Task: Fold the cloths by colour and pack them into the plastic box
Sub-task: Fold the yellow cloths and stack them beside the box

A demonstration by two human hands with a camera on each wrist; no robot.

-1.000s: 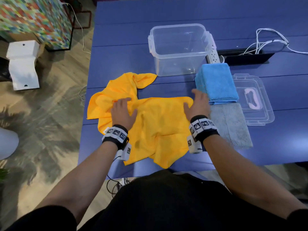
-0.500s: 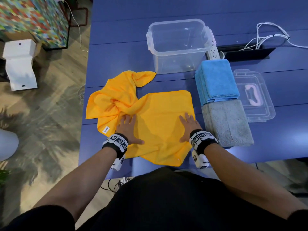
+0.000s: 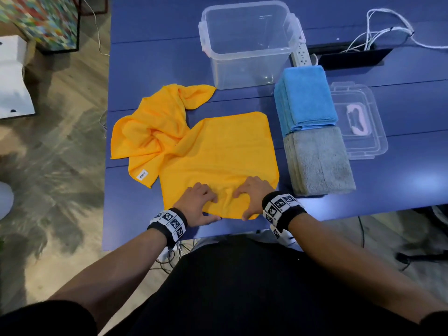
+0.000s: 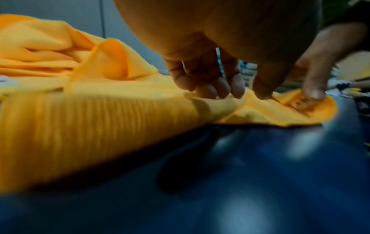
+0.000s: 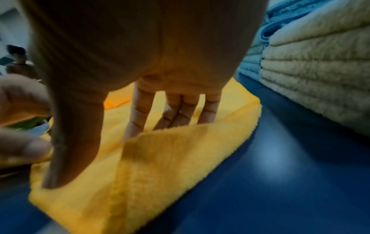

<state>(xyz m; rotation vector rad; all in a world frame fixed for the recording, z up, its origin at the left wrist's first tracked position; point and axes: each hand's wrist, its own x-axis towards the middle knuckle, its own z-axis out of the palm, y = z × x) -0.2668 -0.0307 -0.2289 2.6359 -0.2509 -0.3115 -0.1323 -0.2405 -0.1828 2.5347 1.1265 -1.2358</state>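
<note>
A yellow cloth (image 3: pixel 218 151) lies spread flat on the blue table (image 3: pixel 150 57), in front of the clear plastic box (image 3: pixel 247 44). My left hand (image 3: pixel 198 202) and right hand (image 3: pixel 252 195) sit close together on its near edge, thumbs at the hem, and the fabric wrinkles up between them. In the left wrist view the left hand (image 4: pixel 238 95) has its fingers curled onto the cloth (image 4: pixel 100 126). In the right wrist view a ridge of cloth (image 5: pixel 160 166) rises between the right hand's (image 5: pixel 112 152) thumb and fingers. A second yellow cloth (image 3: pixel 150 132) lies crumpled to the left.
Right of the yellow cloth stand a folded blue stack (image 3: pixel 305 98) and a folded grey stack (image 3: pixel 317 163), close to my right hand. The box lid (image 3: pixel 361 122) lies beyond them. A power strip (image 3: pixel 303 54) and white cables (image 3: pixel 378 32) are at the back right.
Both hands slid over the yellow cloth from its far part back to its near edge and drew together. The cloth now lies flatter and squarer.
</note>
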